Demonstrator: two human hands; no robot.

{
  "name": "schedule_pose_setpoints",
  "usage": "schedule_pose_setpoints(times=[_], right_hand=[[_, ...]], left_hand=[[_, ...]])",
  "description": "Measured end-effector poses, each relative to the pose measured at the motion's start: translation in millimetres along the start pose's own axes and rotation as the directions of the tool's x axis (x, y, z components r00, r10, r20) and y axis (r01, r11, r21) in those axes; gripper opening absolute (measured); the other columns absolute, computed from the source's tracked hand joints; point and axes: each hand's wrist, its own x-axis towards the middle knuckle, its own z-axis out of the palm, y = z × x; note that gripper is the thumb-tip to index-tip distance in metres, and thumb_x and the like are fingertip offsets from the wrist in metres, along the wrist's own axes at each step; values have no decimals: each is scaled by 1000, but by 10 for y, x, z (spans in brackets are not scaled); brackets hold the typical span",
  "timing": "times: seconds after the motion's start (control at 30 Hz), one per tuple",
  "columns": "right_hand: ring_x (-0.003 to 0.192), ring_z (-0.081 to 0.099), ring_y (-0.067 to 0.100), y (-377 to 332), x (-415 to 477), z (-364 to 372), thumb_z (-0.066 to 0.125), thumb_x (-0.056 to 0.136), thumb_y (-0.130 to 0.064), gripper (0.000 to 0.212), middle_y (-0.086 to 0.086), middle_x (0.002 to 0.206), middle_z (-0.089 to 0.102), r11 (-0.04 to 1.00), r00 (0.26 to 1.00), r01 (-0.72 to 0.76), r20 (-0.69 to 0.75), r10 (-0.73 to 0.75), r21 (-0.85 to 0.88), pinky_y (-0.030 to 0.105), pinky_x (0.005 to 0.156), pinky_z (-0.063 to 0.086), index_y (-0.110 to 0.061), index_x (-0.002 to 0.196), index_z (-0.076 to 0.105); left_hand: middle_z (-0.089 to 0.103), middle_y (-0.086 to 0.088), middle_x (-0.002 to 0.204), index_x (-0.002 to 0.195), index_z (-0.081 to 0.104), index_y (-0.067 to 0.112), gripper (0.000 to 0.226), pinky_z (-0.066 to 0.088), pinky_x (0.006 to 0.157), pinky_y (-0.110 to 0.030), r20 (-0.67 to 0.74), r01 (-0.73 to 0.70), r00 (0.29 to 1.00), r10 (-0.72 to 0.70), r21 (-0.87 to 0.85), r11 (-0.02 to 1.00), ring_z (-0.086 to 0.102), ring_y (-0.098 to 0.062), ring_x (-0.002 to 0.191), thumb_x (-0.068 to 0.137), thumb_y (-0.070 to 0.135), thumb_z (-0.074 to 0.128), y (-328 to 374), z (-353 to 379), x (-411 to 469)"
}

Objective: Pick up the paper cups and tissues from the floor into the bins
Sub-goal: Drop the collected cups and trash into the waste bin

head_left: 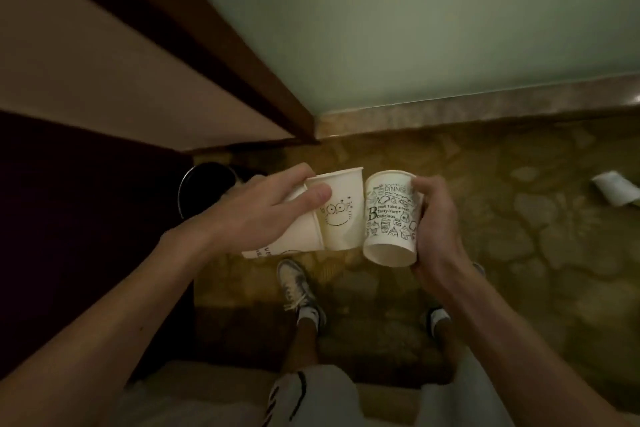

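My left hand (266, 208) grips two white paper cups side by side: one with a smiling face drawing (341, 215) and a second cup (294, 239) tucked beneath it. My right hand (436, 222) holds a third paper cup (389, 218) printed with black doodles and the word DINNER, its base pointing toward me. All three cups are held in the air above the patterned floor. A dark round bin (204, 187) stands on the floor just left of my left hand, partly hidden by it.
Another white cup or tissue (614, 192) lies on the floor at the far right. A dark wooden cabinet (86, 218) fills the left side. A pale wall (415, 28) with a stone skirting closes off the far side. My feet (298, 284) stand below the cups.
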Motion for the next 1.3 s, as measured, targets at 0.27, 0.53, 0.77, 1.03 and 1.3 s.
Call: schedule_pose_setpoints(times=[0.27, 0.53, 0.77, 1.03, 1.3], right_hand=[[93, 70, 30, 1353, 395, 1766, 55, 94, -44, 44, 12, 118, 60, 885, 983, -90, 105, 154, -456, 37, 62, 58, -20, 126, 35], [103, 62, 29, 2536, 1194, 3078, 68, 79, -61, 85, 9, 114, 57, 726, 999, 51, 45, -28, -686, 45, 83, 56, -1, 133, 40], [104, 65, 28, 2918, 2116, 3459, 63, 88, -54, 70, 12, 126, 58, 654, 999, -21, 7, 40, -756, 27, 44, 56, -8, 137, 42], [95, 60, 21, 3038, 2597, 3195, 50, 101, -37, 40, 6, 109, 58, 592, 985, -73, 36, 171, -803, 30, 65, 55, -11, 131, 51], [80, 57, 20, 2929, 2321, 3080, 39, 105, -20, 25, 11, 96, 62, 570, 958, 64, 211, 195, -819, 31, 70, 51, -5, 113, 57]], left_hand=[[70, 22, 95, 102, 59, 52, 31, 51, 65, -25, -191, 155, 937, -293, -524, 837, 68, 2, 81, 88, 72, 40, -2381, 77, -728], [48, 32, 85, 125, 48, 52, 47, 33, 67, -23, -324, 294, 739, -591, -634, 715, 45, 10, 75, 91, 76, 25, -4000, 311, -430], [58, 0, 119, 144, 42, 24, 67, 46, 76, -32, -242, 285, 753, -611, -718, 635, 59, -22, 105, 96, 68, 24, -4853, 227, 612], [33, -13, 155, 155, 22, 16, 79, 41, 107, -51, -37, 435, 730, -682, -745, 506, 42, -34, 133, 96, 69, 20, -5109, 489, 1340], [60, -16, 128, 135, 46, 16, 57, 52, 95, -50, -54, 410, 759, -649, -735, 541, 61, -35, 111, 101, 58, 27, -4940, 505, 1195]])
